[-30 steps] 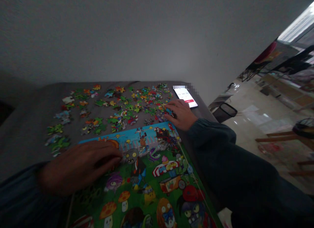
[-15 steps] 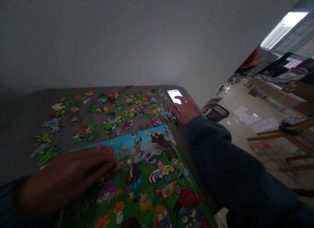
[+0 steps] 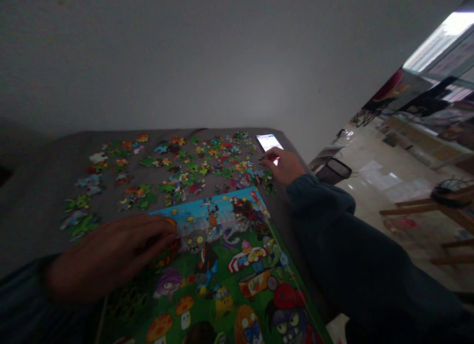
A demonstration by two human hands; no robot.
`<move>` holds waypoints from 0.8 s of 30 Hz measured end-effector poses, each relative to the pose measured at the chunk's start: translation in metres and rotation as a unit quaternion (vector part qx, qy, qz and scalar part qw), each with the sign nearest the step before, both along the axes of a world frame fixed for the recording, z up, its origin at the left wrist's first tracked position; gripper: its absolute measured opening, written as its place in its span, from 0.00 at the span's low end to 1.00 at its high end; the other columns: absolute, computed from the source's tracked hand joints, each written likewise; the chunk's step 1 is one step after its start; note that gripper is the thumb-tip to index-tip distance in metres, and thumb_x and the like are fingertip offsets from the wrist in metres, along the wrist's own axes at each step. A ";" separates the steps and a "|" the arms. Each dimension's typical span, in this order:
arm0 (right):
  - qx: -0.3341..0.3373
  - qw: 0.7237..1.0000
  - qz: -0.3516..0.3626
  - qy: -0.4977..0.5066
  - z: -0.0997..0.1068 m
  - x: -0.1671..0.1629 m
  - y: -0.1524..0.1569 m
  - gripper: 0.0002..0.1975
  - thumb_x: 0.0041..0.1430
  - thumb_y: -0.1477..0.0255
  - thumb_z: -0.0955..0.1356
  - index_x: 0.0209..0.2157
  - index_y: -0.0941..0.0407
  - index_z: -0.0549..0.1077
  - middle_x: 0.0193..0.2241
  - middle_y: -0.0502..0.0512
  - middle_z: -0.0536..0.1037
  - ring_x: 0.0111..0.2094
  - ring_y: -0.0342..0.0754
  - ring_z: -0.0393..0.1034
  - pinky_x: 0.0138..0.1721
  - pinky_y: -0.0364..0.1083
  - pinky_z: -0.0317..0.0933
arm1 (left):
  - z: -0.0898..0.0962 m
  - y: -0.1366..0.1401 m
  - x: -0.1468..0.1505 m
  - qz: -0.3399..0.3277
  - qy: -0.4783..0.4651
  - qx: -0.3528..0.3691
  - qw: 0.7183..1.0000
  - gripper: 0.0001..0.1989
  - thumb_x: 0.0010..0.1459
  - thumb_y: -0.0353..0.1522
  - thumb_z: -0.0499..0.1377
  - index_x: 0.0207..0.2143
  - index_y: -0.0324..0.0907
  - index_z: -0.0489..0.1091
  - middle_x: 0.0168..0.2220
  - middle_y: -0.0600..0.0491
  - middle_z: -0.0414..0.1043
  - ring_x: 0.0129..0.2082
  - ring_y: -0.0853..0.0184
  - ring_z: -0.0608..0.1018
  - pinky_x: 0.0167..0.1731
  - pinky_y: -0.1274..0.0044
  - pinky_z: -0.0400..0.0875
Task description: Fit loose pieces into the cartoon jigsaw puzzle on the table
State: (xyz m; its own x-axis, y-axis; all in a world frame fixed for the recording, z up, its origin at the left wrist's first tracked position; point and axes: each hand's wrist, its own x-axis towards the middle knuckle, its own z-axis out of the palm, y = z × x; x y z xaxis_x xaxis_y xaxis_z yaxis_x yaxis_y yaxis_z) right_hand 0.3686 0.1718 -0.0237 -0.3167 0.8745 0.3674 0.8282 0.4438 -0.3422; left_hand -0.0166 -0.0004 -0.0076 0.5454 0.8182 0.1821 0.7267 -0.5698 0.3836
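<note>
My right hand (image 3: 285,165) hovers over the lower part of a lit phone (image 3: 267,140) at the table's far right corner. Its thumb and fingers are pinched together, with a tiny pale-edged thing at the tips that is too small to name. My left hand (image 3: 120,252) rests on the upper left of a colourful cartoon puzzle board (image 3: 218,255), fingers curled down; what they hold, if anything, is hidden. Loose jigsaw pieces (image 3: 188,178) lie scattered beyond the board, in green, orange, red and blue. Digits show on the phone's screen.
A grey cloth (image 3: 114,220) covers the table, which meets a plain wall (image 3: 177,62) at the back. Past the right edge stand a dark-framed object (image 3: 335,170) and a wooden chair or stool (image 3: 418,206) on a shiny floor (image 3: 374,171).
My right hand's fingers, spread over the phone screen before, have drawn back and closed into a pinch. The view has shifted slightly; my left hand stays on the board.
</note>
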 end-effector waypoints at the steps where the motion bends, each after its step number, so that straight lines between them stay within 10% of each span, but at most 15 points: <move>1: -0.008 1.000 0.006 0.017 0.000 -0.001 -0.001 0.10 0.61 0.70 0.69 0.45 0.55 0.77 0.36 0.57 0.81 0.37 0.53 0.74 0.42 0.52 0.66 | -0.002 0.000 -0.001 -0.017 0.009 -0.004 1.000 0.13 0.69 0.43 0.52 0.42 0.58 0.77 0.38 0.62 0.83 0.34 0.67 0.83 0.32 0.77 0.79; 24: 0.008 0.993 0.101 -0.064 -0.024 -0.029 0.006 0.17 0.68 0.73 0.62 0.52 0.53 0.78 0.47 0.62 0.77 0.49 0.58 0.67 0.53 0.59 0.61 | 0.005 -0.002 0.011 -0.011 0.027 -0.100 0.995 0.19 0.69 0.44 0.48 0.34 0.53 0.76 0.35 0.56 0.80 0.33 0.62 0.81 0.33 0.72 0.76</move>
State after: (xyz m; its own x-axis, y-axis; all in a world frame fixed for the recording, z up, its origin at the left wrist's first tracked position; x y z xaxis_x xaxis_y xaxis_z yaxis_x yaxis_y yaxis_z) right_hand 0.3394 0.1777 -0.0481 -0.5296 0.7832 0.3258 0.7582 0.6093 -0.2320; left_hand -0.0055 -0.0022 -0.0021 0.5680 0.8229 -0.0143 0.7381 -0.5016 0.4512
